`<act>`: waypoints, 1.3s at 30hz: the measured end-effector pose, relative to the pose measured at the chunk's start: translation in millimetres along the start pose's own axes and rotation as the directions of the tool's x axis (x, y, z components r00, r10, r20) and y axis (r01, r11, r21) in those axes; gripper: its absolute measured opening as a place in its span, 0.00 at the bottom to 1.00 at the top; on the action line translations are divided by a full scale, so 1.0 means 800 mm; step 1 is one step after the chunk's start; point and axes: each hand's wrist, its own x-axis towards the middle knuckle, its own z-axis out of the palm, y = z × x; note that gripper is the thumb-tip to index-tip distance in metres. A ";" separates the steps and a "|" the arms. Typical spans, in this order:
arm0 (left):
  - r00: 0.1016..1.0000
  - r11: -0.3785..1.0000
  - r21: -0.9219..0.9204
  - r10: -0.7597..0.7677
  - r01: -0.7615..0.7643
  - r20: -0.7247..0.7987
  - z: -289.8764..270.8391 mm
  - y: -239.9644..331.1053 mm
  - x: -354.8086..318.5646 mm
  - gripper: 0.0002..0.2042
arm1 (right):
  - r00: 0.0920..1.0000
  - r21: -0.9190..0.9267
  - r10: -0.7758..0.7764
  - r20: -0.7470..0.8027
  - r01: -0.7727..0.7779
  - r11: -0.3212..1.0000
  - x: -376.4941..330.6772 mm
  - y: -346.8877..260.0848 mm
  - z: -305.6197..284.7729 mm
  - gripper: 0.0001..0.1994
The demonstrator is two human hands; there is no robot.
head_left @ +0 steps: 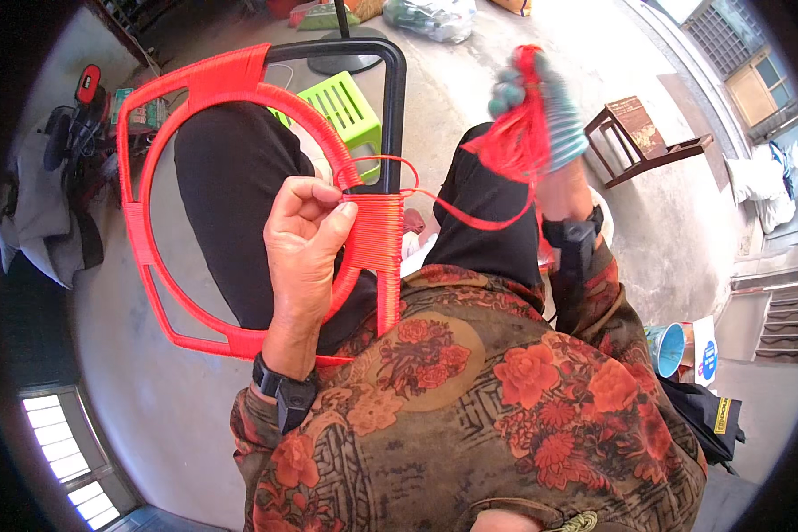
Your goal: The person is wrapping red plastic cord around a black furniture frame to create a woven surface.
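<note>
A black tubular frame (395, 106) with rounded corners rests across my lap, a ring (147, 191) set inside it. Red cord is wound tightly round most of both; the far right corner of the frame shows bare black. My bare left hand (309, 230) pinches the cord with thumb and fingers at the upper end of the wrapped band (377, 235). Out to the right, my right hand (554, 120), in a green and white striped glove and slightly blurred, grips a bundle of red cord (512, 146). One strand (470, 220) loops from the bundle to the frame.
Beyond the frame stands a green slatted plastic stool (341, 106), with a black round stand base (350, 58) behind it. To the right are a small wooden stool (634, 133) and a blue bucket (667, 348). Plastic bags (430, 16) lie at the far side.
</note>
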 end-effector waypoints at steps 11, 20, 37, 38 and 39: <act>0.991 0.993 0.021 -0.114 0.113 0.074 -0.016 -0.002 0.000 0.03 | 0.957 -0.851 0.191 -0.218 -0.282 0.443 -0.019 0.062 0.124 0.10; 0.995 0.996 -0.009 -0.087 0.087 0.043 -0.006 -0.001 -0.003 0.07 | 0.740 -0.835 0.648 -0.180 -0.464 0.297 -0.090 0.045 0.059 0.10; 0.976 0.981 0.046 -0.191 0.187 0.107 -0.004 -0.007 0.003 0.09 | 0.913 -0.508 0.305 0.272 -0.132 0.851 -0.110 0.031 0.108 0.07; 0.974 0.980 0.019 -0.197 0.196 0.113 -0.003 -0.007 0.003 0.09 | 0.897 -0.568 0.360 0.256 -0.162 0.807 -0.111 0.024 0.118 0.07; 0.975 0.981 0.019 -0.193 0.192 0.114 -0.004 -0.007 0.003 0.09 | 0.907 -0.559 0.364 0.210 -0.193 0.806 -0.111 0.021 0.113 0.07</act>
